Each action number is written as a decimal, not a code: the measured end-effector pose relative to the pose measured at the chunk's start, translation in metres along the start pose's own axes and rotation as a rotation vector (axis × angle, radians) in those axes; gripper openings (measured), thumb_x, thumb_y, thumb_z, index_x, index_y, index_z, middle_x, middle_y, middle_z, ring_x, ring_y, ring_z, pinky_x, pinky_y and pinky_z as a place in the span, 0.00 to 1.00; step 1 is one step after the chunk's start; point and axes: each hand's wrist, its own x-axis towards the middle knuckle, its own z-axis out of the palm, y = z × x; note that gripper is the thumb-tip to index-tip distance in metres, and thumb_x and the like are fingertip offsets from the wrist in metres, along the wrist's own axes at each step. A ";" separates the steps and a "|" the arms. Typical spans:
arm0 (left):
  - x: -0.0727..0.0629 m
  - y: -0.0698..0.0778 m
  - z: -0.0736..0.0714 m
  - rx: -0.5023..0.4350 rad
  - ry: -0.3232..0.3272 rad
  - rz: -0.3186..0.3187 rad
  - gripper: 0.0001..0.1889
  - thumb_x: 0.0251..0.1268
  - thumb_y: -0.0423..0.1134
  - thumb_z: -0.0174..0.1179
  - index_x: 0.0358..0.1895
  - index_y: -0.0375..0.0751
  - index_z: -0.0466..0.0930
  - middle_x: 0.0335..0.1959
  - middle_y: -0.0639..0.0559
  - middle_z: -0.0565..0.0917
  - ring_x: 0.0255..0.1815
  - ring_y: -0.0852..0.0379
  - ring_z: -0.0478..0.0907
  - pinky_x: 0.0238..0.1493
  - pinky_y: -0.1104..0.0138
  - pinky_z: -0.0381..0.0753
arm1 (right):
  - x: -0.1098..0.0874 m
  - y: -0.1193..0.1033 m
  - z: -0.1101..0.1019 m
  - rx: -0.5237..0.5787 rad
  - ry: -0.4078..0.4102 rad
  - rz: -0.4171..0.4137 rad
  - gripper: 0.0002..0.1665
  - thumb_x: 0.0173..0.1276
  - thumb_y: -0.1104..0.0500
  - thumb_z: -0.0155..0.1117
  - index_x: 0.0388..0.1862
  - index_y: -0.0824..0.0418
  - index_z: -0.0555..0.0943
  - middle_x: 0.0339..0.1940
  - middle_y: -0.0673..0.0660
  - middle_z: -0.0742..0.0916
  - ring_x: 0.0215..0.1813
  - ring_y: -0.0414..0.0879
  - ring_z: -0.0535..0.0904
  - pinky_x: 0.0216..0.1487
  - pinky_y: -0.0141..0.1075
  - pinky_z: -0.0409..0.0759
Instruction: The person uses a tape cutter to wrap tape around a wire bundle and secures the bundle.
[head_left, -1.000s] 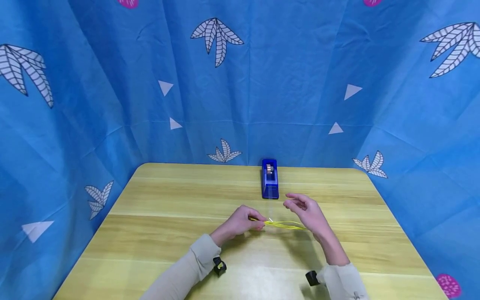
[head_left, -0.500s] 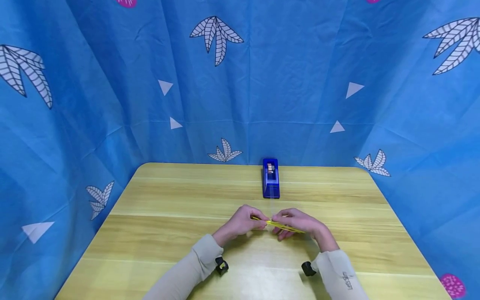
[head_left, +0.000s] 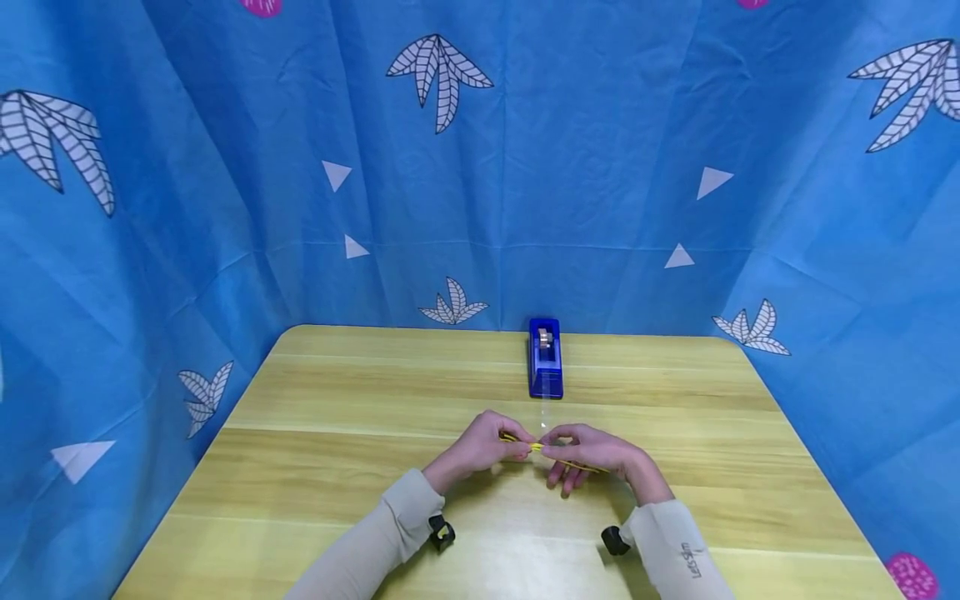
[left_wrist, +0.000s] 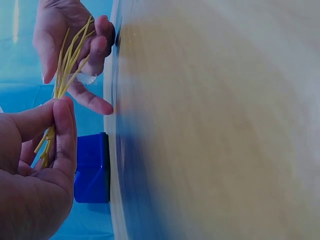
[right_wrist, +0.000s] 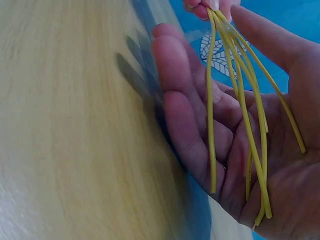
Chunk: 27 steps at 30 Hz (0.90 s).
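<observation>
The head view looks forward and down from the near side of the tabletop (head_left: 300,467). It stands farthest off and takes in the sleeves (head_left: 367,542), left grip (head_left: 477,446), right grip (head_left: 597,450), tape dispenser (head_left: 546,381) and the blue curtain (head_left: 585,150) behind. The left wrist view sits close at the left grip, faces past its fingers toward the right grip, and lies on its side, tabletop at picture right. The right wrist view, also close and sideways, faces along the palm, tabletop at picture left. Head and left wrist views share the dispenser; both wrist views share the yellow strands (left_wrist: 60,86).
</observation>
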 end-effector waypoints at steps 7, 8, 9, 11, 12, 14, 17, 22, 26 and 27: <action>-0.001 0.001 -0.001 -0.033 -0.002 0.007 0.04 0.66 0.30 0.70 0.41 0.39 0.91 0.40 0.46 0.91 0.38 0.59 0.84 0.44 0.65 0.86 | 0.002 0.004 0.000 0.066 0.041 -0.079 0.31 0.78 0.50 0.63 0.69 0.68 0.71 0.43 0.67 0.91 0.36 0.53 0.89 0.44 0.45 0.89; -0.001 0.001 -0.001 -0.036 -0.003 0.006 0.04 0.65 0.30 0.70 0.41 0.38 0.91 0.40 0.46 0.91 0.38 0.59 0.84 0.44 0.65 0.86 | 0.003 0.005 0.000 0.075 0.045 -0.096 0.31 0.78 0.51 0.64 0.69 0.69 0.70 0.44 0.67 0.91 0.37 0.54 0.89 0.45 0.45 0.89; -0.002 0.001 -0.001 -0.034 -0.002 0.004 0.04 0.65 0.30 0.70 0.41 0.39 0.91 0.40 0.46 0.91 0.38 0.60 0.83 0.43 0.66 0.85 | 0.004 0.006 -0.001 0.085 0.050 -0.107 0.31 0.77 0.52 0.64 0.70 0.69 0.70 0.46 0.68 0.90 0.38 0.54 0.90 0.47 0.45 0.89; -0.002 0.002 -0.001 -0.031 -0.002 0.002 0.04 0.65 0.30 0.70 0.41 0.39 0.91 0.40 0.46 0.91 0.38 0.60 0.82 0.43 0.66 0.84 | 0.004 0.008 -0.002 0.103 0.051 -0.130 0.31 0.77 0.55 0.65 0.69 0.71 0.70 0.49 0.68 0.90 0.41 0.54 0.90 0.50 0.45 0.89; -0.002 0.002 -0.001 -0.029 -0.002 0.003 0.04 0.65 0.30 0.70 0.41 0.39 0.92 0.40 0.46 0.91 0.38 0.60 0.82 0.42 0.67 0.84 | 0.005 0.009 -0.003 0.110 0.053 -0.139 0.30 0.77 0.56 0.65 0.69 0.72 0.70 0.50 0.69 0.90 0.42 0.54 0.90 0.51 0.45 0.89; -0.002 0.003 -0.001 -0.028 -0.003 0.006 0.04 0.65 0.30 0.70 0.41 0.38 0.91 0.39 0.45 0.91 0.38 0.60 0.82 0.42 0.67 0.84 | 0.005 0.009 -0.004 0.119 0.060 -0.156 0.29 0.77 0.57 0.65 0.68 0.74 0.70 0.51 0.69 0.90 0.44 0.55 0.90 0.53 0.45 0.89; -0.002 0.002 0.000 -0.026 -0.001 0.012 0.04 0.66 0.30 0.70 0.41 0.37 0.91 0.39 0.45 0.91 0.37 0.60 0.82 0.41 0.68 0.84 | 0.006 0.010 -0.004 0.137 0.081 -0.175 0.28 0.76 0.60 0.66 0.65 0.76 0.72 0.50 0.68 0.89 0.45 0.56 0.90 0.54 0.46 0.88; -0.001 0.001 0.002 -0.021 0.003 0.013 0.03 0.65 0.30 0.70 0.40 0.36 0.91 0.38 0.45 0.91 0.36 0.61 0.83 0.39 0.71 0.83 | 0.007 0.010 -0.003 0.153 0.124 -0.175 0.24 0.73 0.62 0.68 0.60 0.77 0.76 0.45 0.63 0.89 0.45 0.56 0.90 0.53 0.47 0.89; -0.001 0.000 0.003 -0.022 0.006 0.009 0.03 0.65 0.29 0.70 0.40 0.36 0.91 0.37 0.45 0.91 0.35 0.61 0.83 0.39 0.72 0.82 | 0.007 0.011 -0.001 0.146 0.150 -0.181 0.22 0.71 0.64 0.69 0.57 0.78 0.77 0.42 0.59 0.89 0.45 0.54 0.89 0.52 0.46 0.89; -0.001 0.000 0.003 -0.025 0.005 0.007 0.03 0.65 0.29 0.70 0.40 0.36 0.91 0.37 0.45 0.91 0.35 0.61 0.83 0.39 0.71 0.83 | 0.007 0.011 -0.001 0.146 0.155 -0.182 0.21 0.71 0.65 0.69 0.56 0.78 0.77 0.42 0.59 0.90 0.44 0.54 0.89 0.52 0.46 0.89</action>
